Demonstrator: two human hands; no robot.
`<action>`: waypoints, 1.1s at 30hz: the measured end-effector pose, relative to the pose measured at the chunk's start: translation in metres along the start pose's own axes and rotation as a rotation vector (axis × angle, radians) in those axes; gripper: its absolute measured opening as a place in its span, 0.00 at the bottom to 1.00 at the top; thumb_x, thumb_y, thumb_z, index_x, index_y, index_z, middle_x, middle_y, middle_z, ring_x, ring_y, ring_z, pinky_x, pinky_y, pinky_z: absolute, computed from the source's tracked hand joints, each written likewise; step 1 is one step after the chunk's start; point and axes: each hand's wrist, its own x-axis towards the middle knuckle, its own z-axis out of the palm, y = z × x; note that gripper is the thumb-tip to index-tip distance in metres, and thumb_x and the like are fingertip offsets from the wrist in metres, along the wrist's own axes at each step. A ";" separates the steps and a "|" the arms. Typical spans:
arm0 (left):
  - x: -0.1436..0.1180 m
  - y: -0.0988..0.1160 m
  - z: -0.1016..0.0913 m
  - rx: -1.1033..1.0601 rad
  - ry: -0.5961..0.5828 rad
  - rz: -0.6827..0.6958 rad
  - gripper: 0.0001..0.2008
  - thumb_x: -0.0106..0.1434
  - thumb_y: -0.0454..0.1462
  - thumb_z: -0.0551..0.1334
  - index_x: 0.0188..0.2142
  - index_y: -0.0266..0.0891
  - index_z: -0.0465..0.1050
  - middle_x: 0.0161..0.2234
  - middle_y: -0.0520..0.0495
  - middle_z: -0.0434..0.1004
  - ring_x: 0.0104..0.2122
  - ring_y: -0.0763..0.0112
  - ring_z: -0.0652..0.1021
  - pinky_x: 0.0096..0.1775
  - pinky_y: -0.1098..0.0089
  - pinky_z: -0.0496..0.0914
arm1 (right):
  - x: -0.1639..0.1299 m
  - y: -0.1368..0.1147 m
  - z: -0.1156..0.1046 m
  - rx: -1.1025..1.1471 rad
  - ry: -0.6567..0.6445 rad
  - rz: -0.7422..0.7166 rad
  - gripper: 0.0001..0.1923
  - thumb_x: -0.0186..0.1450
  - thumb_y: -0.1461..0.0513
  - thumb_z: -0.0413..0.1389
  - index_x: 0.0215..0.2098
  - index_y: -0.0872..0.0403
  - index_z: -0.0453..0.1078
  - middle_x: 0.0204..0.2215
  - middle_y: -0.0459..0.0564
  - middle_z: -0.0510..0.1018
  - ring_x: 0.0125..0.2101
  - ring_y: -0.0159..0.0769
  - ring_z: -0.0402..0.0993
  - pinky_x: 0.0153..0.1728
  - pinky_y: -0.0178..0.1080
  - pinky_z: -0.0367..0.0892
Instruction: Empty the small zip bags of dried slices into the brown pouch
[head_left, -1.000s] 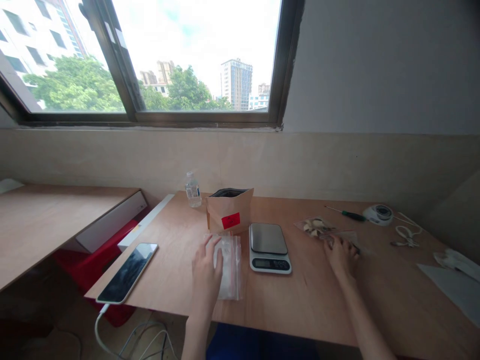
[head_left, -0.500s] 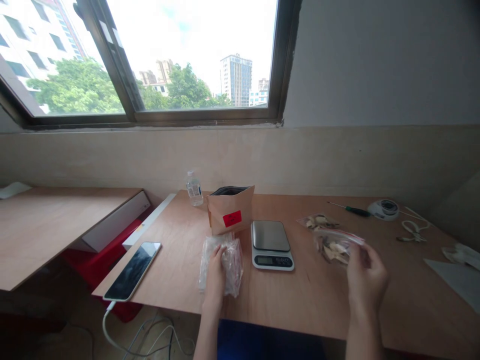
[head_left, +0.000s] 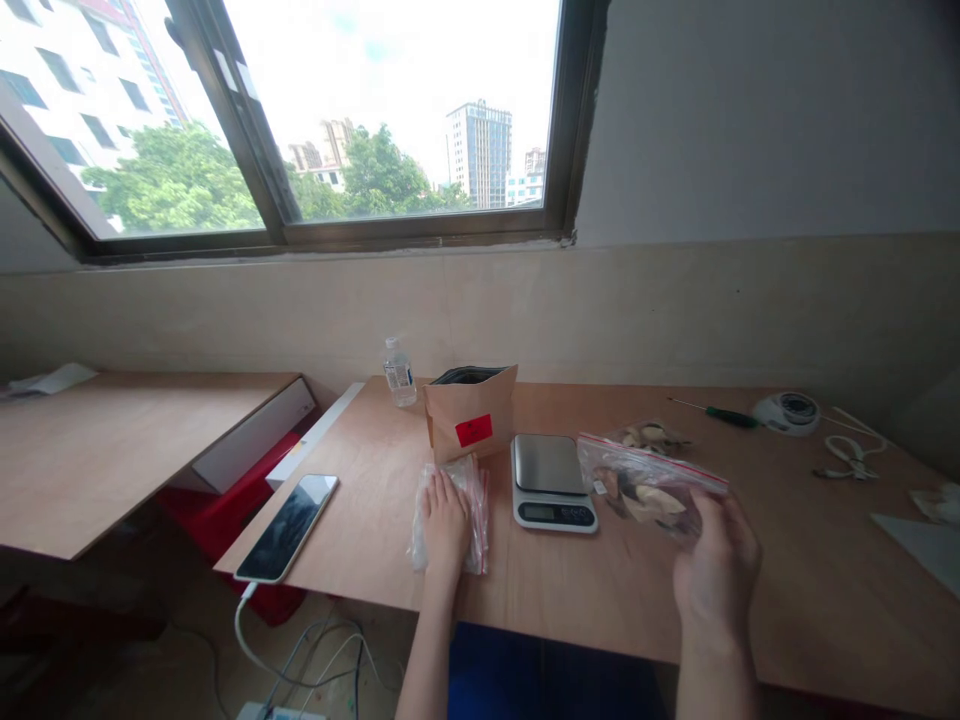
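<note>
My right hand holds a clear zip bag with a red seal and pale dried slices inside, lifted just right of a small digital scale. My left hand rests flat on a stack of empty clear zip bags lying left of the scale. Behind that stack stands an open brown paper pouch with a red label. A second bag of dried slices lies on the table behind the held one.
On the wooden table are a phone on a white cable at the left edge, a small water bottle, a green-handled screwdriver, a round white device and white scissors. A lower desk stands left.
My right hand picked the bag of slices up off the table and carried it left toward the scale. My left hand stayed on the empty bags, which bunched up slightly.
</note>
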 end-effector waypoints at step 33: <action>-0.035 0.093 -0.092 -1.357 -0.351 -0.230 0.14 0.57 0.44 0.56 0.23 0.37 0.70 0.21 0.51 0.73 0.23 0.70 0.75 0.29 0.71 0.70 | -0.056 -0.025 0.030 -0.302 -1.093 -0.174 0.20 0.68 0.55 0.40 0.35 0.53 0.72 0.36 0.51 0.76 0.41 0.40 0.71 0.44 0.40 0.65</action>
